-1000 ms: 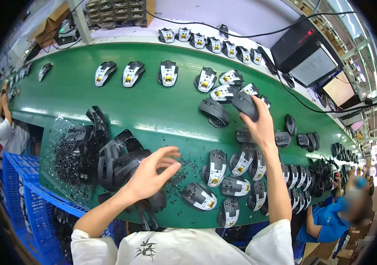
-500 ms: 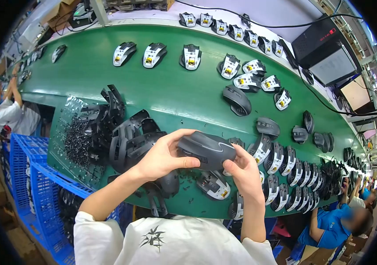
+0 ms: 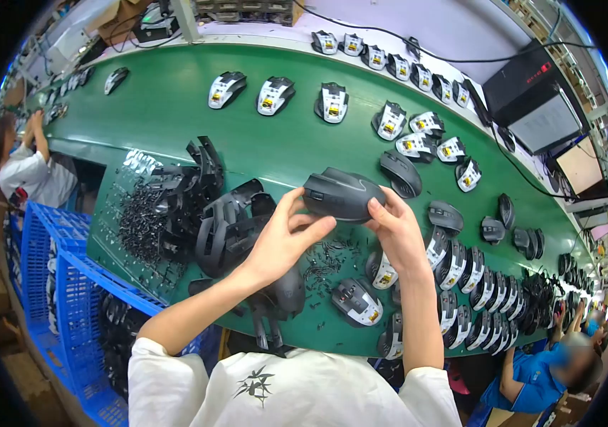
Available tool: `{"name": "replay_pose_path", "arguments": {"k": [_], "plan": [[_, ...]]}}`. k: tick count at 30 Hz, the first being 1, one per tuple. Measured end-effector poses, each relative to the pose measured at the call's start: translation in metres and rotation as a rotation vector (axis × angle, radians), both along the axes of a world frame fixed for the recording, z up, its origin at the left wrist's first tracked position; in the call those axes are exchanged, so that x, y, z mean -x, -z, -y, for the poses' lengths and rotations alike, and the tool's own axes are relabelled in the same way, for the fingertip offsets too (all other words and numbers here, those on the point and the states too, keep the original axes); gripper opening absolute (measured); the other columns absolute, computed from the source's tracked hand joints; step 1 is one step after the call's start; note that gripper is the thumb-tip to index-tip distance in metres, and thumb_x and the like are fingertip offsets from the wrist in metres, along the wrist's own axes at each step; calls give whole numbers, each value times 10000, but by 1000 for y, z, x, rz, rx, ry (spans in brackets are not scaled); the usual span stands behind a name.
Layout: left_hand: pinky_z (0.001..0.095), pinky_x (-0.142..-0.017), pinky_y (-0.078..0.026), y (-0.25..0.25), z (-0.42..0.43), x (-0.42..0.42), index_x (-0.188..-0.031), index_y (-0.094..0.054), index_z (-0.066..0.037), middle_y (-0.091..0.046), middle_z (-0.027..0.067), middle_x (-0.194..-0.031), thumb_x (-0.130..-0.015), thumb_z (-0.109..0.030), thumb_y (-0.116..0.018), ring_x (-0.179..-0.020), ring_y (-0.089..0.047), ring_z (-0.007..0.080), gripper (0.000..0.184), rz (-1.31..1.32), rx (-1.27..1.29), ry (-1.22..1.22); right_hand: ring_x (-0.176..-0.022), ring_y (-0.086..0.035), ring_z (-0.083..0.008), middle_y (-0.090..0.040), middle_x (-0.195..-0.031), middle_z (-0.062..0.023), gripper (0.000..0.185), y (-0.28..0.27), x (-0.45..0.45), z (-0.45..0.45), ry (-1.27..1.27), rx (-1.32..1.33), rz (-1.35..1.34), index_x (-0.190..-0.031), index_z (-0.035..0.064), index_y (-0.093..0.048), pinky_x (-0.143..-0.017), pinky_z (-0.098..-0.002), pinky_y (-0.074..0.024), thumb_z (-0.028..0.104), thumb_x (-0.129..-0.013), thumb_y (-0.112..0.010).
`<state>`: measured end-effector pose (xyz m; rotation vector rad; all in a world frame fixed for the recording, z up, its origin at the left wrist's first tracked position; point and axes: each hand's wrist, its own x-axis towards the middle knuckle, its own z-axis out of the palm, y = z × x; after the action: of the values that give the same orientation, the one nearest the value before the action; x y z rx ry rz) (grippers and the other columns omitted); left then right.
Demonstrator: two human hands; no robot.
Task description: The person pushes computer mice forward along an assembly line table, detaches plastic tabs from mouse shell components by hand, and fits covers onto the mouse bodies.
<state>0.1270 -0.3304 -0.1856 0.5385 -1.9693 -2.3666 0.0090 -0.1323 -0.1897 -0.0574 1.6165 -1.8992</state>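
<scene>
Both my hands hold one black computer mouse (image 3: 344, 193) above the green work surface (image 3: 176, 92). My left hand (image 3: 282, 238) grips its left end, thumb at the near side. Fingers of my right hand (image 3: 395, 226) close on its right end. Below my hands lie small black parts (image 3: 329, 260) in a scatter and a mouse with a white and grey shell (image 3: 358, 302). A pile of black shell pieces (image 3: 229, 231) sits to the left of my left hand. Beyond my right hand lies another black mouse (image 3: 400, 174).
Rows of half-open mice (image 3: 485, 288) stand at the right. A clear sheet (image 3: 122, 185) with small black parts lies left. Blue crates (image 3: 80, 313) are at the lower left. A black box (image 3: 525, 85) stands back right. Other people sit at the far left and lower right.
A second ago my right hand was at the black mouse across the surface and my left was empty. Since half a second ago, both hands have raised the mouse slightly away from my body.
</scene>
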Motion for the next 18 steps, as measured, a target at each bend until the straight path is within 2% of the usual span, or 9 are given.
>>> {"name": "replay_pose_path", "arguments": {"k": [4, 10, 15, 18], "plan": [[341, -939, -562, -6, 18, 9, -1431, -482, 18, -627, 181, -1285, -1024, -162, -656, -1144, -655, 256, 478, -31, -602, 46, -1110, -638, -200, -672, -1233, -148, 419, -10, -26, 9, -24, 298, 48, -1338, -65, -597, -956, -311, -518, 217, -1032, -652], [344, -948, -560, -4, 20, 10, -1432, -487, 9, -626, 173, -1290, -1032, -155, -633, -1144, -651, 243, 456, -50, -642, 74, -1083, -647, -207, -671, -1225, -158, 414, -7, -34, 2, -2, 301, 22, -1335, -69, -599, -974, -341, -531, 232, -1050, -623], [364, -941, -549, -2, 22, 8, -1427, -499, 0, -630, 162, -1253, -1031, -129, -606, -1084, -652, 230, 431, -21, -423, 12, -1050, -670, -220, -676, -1211, -179, 397, 2, -25, 10, 44, 231, 94, -1320, -85, -595, -977, -356, -546, 209, -1054, -608], [386, -915, -536, -2, 22, 4, -1379, -541, 4, -642, 156, -1189, -993, -97, -611, -1006, -631, 247, 404, 72, 260, -53, -1048, -684, -239, -677, -1194, -188, 421, 31, 5, 21, 162, 223, 111, -1338, -104, -562, -966, -358, -556, 197, -1046, -603]]}}
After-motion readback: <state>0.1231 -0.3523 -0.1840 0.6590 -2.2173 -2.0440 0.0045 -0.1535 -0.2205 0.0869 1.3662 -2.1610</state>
